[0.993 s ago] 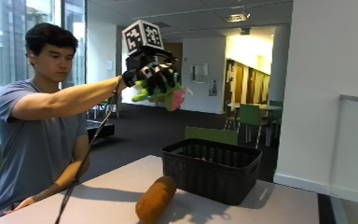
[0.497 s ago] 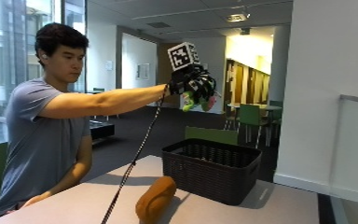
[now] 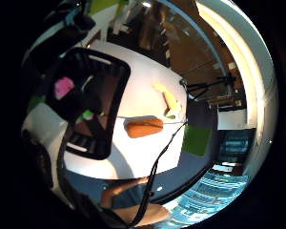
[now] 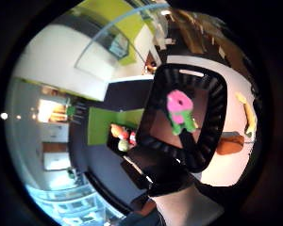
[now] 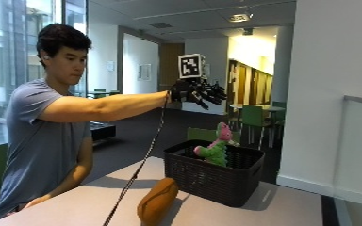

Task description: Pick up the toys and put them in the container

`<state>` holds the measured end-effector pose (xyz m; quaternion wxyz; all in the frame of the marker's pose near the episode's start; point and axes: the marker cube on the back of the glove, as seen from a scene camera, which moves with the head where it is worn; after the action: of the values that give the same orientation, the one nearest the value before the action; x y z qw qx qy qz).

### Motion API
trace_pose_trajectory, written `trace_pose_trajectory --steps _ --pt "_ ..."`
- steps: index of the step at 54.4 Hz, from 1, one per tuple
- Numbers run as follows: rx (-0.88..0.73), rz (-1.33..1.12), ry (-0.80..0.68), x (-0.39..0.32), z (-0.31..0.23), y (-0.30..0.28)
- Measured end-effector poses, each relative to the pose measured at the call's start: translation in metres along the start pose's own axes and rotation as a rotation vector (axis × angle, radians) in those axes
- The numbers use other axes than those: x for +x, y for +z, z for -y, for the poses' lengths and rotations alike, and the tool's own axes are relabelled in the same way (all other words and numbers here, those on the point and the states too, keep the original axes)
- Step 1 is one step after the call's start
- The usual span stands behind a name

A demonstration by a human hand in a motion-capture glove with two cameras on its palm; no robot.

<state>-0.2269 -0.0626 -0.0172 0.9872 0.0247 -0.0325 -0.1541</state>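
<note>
Released, plush toy [image 5: 216, 147] drops into basket [image 5: 213, 175] — seemingly mid-air — hand [image 5: 197, 92] above.

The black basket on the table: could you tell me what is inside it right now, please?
A pink and green plush toy is at the black basket's rim, beneath the open gloved right hand. The palm view shows bare floor around the toy; the outside view's wall hides the bottom.
</note>
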Motion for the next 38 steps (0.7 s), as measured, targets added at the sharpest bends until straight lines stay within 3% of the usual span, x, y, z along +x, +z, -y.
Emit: trace_pose_trajectory --steps 4,9,15,20,38 --pt "-0.015 -0.044 0.090 0.010 0.000 -0.004" --pt "-0.018 -0.105 0.058 0.030 -0.007 -0.008" --pt "-0.040 0.071 -0.205 0.035 -0.029 -0.020" --pt "-0.025 -0.158 0.004 0.077 -0.029 -0.009" --pt "-0.078 -0.178 -0.013 0.172 -0.073 0.036"
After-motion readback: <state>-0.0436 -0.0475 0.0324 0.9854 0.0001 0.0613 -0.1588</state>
